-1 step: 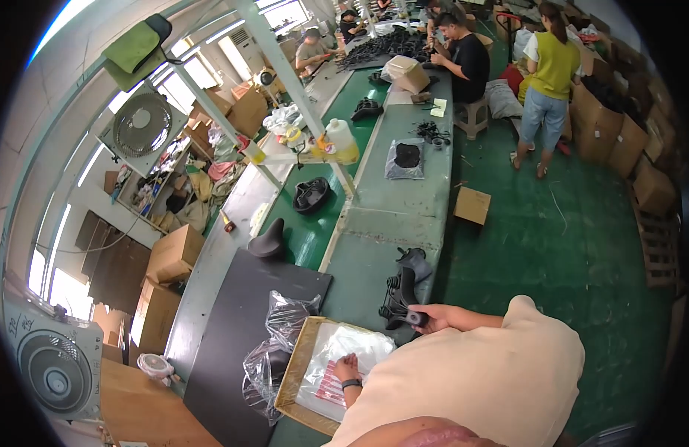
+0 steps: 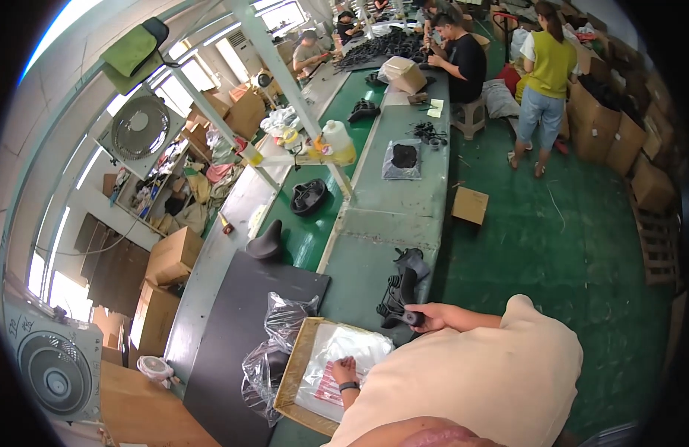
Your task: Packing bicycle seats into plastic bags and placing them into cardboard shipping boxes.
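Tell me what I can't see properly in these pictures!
In the head view:
- Some fingers of the right hand: hidden behind the black saddle.
- Whether the left hand pinches the clear bags: too small to tell.
- What's inside the crinkly plastic wrap: creases and shine hide it.
- Single pieces in the pile of black parts: too far and small.

The fingers of the right hand [image 2: 428,316] are partly hidden where they meet the black saddle [image 2: 408,284]. The left hand [image 2: 344,369] is too small to tell whether its fingertips pinch the clear plastic bags [image 2: 352,343]. The beige shirt [image 2: 471,372] hides the near right side of the carton [image 2: 291,369]. The brown board [image 2: 154,413] runs off the lower edge; the distant black heap [image 2: 385,48] blurs together.
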Demonstrator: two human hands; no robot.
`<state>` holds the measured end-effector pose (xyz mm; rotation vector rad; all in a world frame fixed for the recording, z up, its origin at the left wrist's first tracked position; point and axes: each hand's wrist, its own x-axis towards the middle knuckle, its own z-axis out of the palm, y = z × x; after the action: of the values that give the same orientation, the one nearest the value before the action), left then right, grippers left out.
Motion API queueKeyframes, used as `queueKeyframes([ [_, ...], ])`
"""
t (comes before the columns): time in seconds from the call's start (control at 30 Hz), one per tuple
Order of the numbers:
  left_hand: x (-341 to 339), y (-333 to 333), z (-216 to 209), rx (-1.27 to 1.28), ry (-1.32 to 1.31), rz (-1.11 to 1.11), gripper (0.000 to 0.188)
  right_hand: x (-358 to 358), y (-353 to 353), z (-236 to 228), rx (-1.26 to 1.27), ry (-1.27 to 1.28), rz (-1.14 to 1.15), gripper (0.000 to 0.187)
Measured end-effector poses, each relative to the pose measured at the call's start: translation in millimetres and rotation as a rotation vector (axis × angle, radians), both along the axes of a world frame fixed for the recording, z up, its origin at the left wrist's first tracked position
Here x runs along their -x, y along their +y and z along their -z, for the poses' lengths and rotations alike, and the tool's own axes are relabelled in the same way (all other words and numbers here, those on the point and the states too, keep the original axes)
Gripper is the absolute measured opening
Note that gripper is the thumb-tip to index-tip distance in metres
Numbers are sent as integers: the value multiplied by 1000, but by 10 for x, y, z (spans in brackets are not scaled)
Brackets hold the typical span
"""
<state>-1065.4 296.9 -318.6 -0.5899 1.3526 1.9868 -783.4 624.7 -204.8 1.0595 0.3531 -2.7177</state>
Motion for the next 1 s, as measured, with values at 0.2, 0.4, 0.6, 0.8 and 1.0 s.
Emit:
queueKeyframes([
  [0.2, -186, -386, -734, 477, 403, 422, 33, 321, 62, 115, -258, -98, -20, 44],
  [0.4, -344, -421, -1066, 282, 322, 221, 16, 142, -521, 757, -336, -187, 33, 41],
  [0.6, -522, -732, -892, 626, 697, 420, 32, 79, -385, 215, -392, -139, 45, 54],
  [0.8, -609, -791, -1027, 489, 810, 246, 11, -154, -310, -246, -337, 17, -62, 53],
  [1.0, -962, -334, -2337, 246, 599, 299, 27, -14, -569, -1248, -154, 583, -161, 59],
])
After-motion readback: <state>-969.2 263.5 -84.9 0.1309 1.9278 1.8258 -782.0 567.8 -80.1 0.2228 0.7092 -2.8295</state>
